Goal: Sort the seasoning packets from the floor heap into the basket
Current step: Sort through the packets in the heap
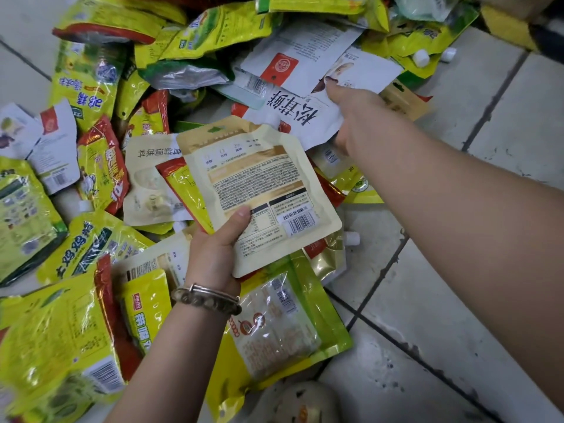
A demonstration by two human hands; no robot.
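Picking is in hand: 1 beige packet (pixel 259 184) is held in the left grip (pixel 216 248) above the heap (pixel 88 166), 1 white packet (pixel 305 117) is pinched by the right grip (pixel 357 117); lifting clear is called for.

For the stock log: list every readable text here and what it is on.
"松茸鲜", upside down, on the white packet that the right hand grips.
Cream packet in the left hand: print and barcode digits too small to read.
Yellow packets around them: large characters, too blurred to quote.
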